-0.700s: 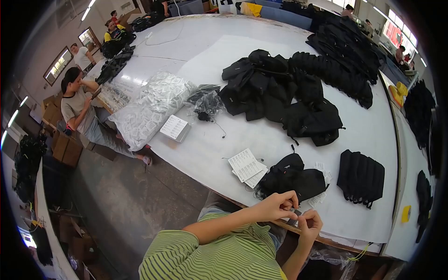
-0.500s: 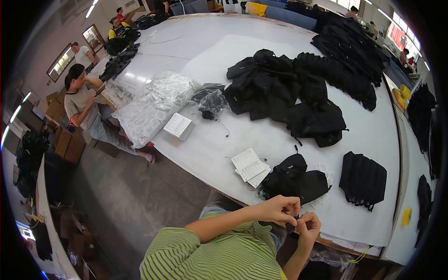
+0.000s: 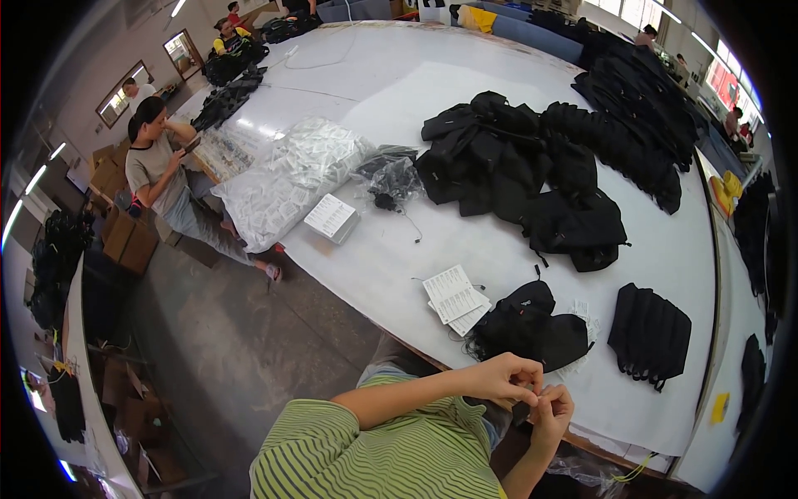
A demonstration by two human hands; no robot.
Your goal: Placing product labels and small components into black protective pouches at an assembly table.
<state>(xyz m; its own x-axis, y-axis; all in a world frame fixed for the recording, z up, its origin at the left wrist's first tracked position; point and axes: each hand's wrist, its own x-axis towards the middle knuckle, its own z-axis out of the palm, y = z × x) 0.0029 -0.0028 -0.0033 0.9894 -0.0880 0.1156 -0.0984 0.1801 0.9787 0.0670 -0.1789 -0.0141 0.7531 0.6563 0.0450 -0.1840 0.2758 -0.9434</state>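
My left hand (image 3: 505,379) and my right hand (image 3: 550,416) meet at the table's front edge, fingertips pinched together. Something small and dark shows between and under the fingers, too hidden to name. Just beyond them lie black fabric pouches (image 3: 540,333) with a drawcord. To their left rests a small fan of white printed cards (image 3: 453,293) with black strings. White paper tags (image 3: 582,312) stick out behind and under the pouches.
A neat stack of black pouches (image 3: 650,333) lies at right, with larger black heaps (image 3: 499,158) farther back. Toward the left are a block of white cards (image 3: 332,218), a clear bag of white packets (image 3: 291,179) and bagged black strings (image 3: 389,176). A seated person (image 3: 158,166) is beyond the table's left edge.
The whole view has shifted slightly, so the table's things appear lower and farther right. My hands stay pinched together; the dark piece between them shows less now.
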